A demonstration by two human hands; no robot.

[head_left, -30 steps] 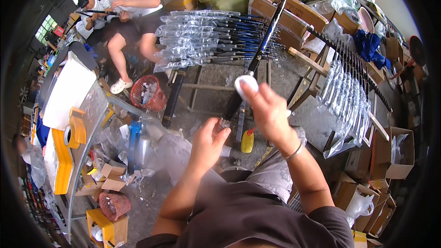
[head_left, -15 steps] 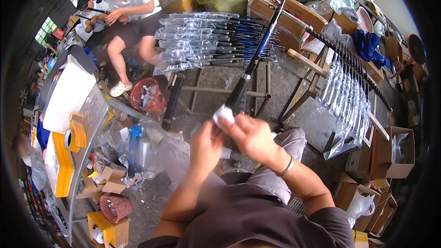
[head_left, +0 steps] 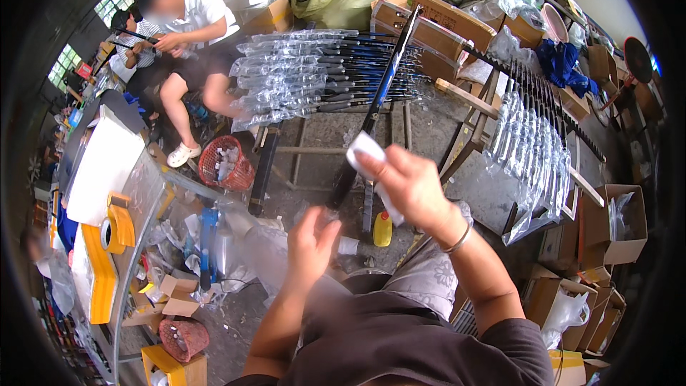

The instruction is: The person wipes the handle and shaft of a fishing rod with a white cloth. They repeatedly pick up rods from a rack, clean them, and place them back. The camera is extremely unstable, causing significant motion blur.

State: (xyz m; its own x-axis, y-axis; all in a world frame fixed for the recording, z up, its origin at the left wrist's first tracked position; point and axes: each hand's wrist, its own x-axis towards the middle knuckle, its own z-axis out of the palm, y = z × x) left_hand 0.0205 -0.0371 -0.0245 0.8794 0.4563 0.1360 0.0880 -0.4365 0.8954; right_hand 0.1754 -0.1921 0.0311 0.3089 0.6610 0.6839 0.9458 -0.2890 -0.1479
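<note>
A dark fishing rod (head_left: 386, 86) with a blue section slants up and away in front of me. My left hand (head_left: 312, 243) is closed round its near end. Higher on the black handle, my right hand (head_left: 414, 189) pinches a folded white cloth (head_left: 366, 149) against the rod, and a loose end of the cloth hangs below the fingers. Beyond the rod, many similar rods in clear plastic sleeves (head_left: 286, 75) lie side by side on a metal stand. Below my right hand, near my knees, a yellow bottle (head_left: 383, 229) shows.
To the right, a rack (head_left: 468, 100) holds more sleeved rods (head_left: 532, 150). A red basket (head_left: 243, 175) with scraps stands at left, beside a seated person (head_left: 204, 21) handling a rod. A table with yellow tape (head_left: 114, 225) bends along the left; cardboard boxes (head_left: 614, 236) are stacked right.
My right hand and the cloth have slid up the rod, away from my left hand, which stays near the lower end. The yellow bottle has come into sight.
</note>
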